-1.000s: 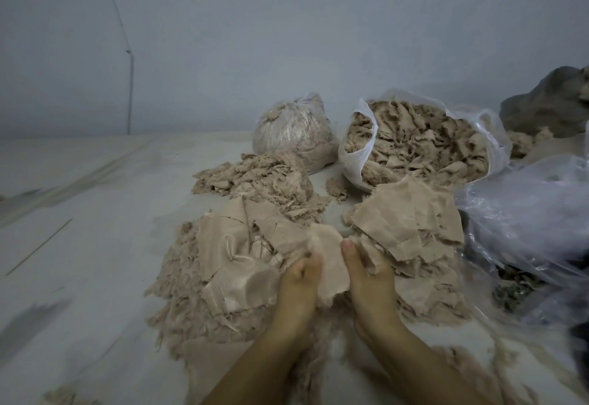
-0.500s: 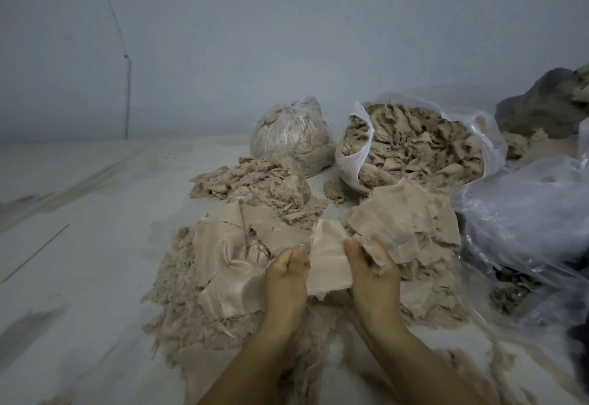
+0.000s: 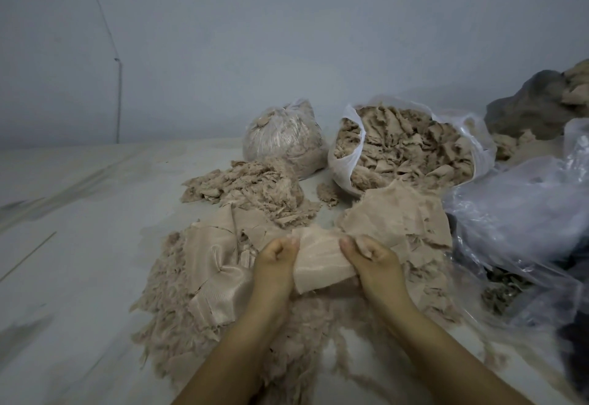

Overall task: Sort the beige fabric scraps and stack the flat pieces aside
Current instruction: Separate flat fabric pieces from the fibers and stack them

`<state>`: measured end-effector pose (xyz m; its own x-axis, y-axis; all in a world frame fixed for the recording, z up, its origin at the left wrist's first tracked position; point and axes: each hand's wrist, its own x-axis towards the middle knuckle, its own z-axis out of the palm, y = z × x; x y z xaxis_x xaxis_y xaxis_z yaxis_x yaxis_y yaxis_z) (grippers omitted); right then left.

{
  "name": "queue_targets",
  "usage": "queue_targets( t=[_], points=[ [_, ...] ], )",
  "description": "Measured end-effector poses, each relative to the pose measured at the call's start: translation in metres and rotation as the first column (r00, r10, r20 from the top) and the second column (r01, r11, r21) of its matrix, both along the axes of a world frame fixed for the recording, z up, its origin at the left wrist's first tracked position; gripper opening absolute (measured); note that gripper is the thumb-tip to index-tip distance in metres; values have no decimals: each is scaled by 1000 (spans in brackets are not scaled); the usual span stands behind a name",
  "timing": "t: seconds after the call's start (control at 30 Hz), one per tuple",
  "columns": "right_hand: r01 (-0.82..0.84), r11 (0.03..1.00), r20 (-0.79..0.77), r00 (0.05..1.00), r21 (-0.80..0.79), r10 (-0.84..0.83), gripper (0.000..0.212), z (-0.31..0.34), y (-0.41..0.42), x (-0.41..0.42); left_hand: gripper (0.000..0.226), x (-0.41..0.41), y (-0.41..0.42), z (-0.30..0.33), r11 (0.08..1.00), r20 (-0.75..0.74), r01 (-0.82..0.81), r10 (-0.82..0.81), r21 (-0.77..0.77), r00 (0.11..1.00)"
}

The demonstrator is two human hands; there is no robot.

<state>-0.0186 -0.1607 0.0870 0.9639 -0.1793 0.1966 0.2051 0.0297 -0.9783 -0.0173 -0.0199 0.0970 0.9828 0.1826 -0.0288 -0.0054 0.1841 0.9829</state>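
Observation:
A beige fabric scrap point(image 3: 320, 258) is stretched between both hands just above the floor. My left hand point(image 3: 275, 261) grips its left edge with curled fingers. My right hand point(image 3: 371, 258) grips its right edge the same way. Under the hands lies a frayed heap of beige scraps point(image 3: 165, 309). Flat shiny pieces point(image 3: 216, 264) lie on the heap to the left. A stack of flat pieces point(image 3: 401, 216) sits just right of the hands.
An open white bag point(image 3: 345, 156) full of scraps stands behind the stack, with a tied clear bag point(image 3: 283, 136) to its left. A smaller scrap pile point(image 3: 248, 184) lies in front. Crumpled clear plastic point(image 3: 516, 213) and a dark bundle point(image 3: 529, 105) fill the right side.
Both hands have lifted and spread the scrap between them, pulling it flatter and wider. The fingers have curled more tightly on its edges.

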Motion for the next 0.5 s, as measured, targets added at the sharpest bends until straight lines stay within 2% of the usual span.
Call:
queue_targets(
  t=[0.13, 0.2, 0.27, 0.33, 0.37, 0.4, 0.47, 0.5],
  points=[
    [152, 985, 107, 984, -85, -143, 39, 24, -25, 22, 29, 6, -1, 12, 999, 36, 7, -9, 46, 999],
    [228, 964, 139, 968, -137, -209, 35, 42, -39, 41, 24, 12, 0, 20, 1000, 43, 17, -18, 20, 999],
    [309, 901, 136, 950, -304, -280, 34, 57, -58, 61, 17, 14, 4, 25, 998, 58, 56, -57, 22, 997],
    [415, 700, 151, 900, -582, -408, 28, 63, -77, 74, 17, 12, 13, 25, 991, 75, 96, -103, 91, 992],
    [449, 572, 192, 871, -687, -453, 31, 60, -83, 76, 18, 9, 17, 23, 986, 83, 103, -115, 134, 990],
    [471, 488, 256, 859, -735, -443, 38, 54, -84, 74, 19, 7, 22, 21, 981, 92, 95, -112, 171, 989],
    [495, 414, 408, 868, -764, -285, 46, 37, -75, 69, 19, 5, 31, 17, 973, 114, 55, -83, 224, 990],
    [457, 354, 421, 890, -816, -176, 47, 26, -69, 68, 18, 5, 35, 15, 965, 129, 36, -71, 258, 989]
  ],
)
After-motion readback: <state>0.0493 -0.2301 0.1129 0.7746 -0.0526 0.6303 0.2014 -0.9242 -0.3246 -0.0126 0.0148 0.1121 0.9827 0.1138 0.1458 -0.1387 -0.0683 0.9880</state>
